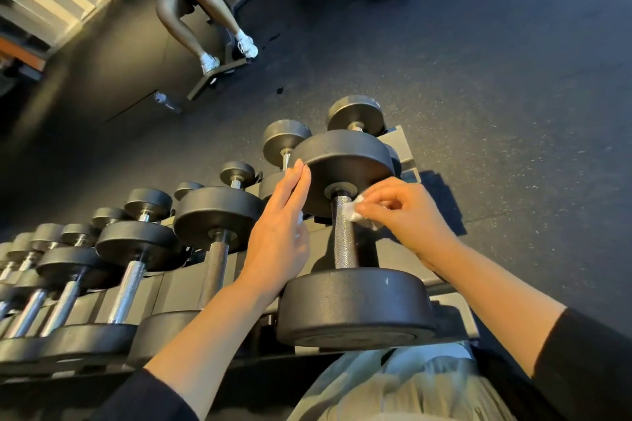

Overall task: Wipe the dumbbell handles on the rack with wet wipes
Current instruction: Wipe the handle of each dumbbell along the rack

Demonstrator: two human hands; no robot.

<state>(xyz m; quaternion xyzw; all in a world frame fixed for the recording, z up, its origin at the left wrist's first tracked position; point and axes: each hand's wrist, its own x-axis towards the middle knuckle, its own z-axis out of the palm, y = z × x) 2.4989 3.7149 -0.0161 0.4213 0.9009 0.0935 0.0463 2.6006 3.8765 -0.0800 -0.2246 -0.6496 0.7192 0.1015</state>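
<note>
Right hand (407, 212) pinches a wet wipe (355, 214) on the dumbbell handle (343, 236) – left hand (280, 232) flat, fingers straight, palm hidden

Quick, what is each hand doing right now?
Left hand: open, straight fingers against the far dumbbell head.
Right hand: pinching a wet wipe against the dumbbell handle.
</note>
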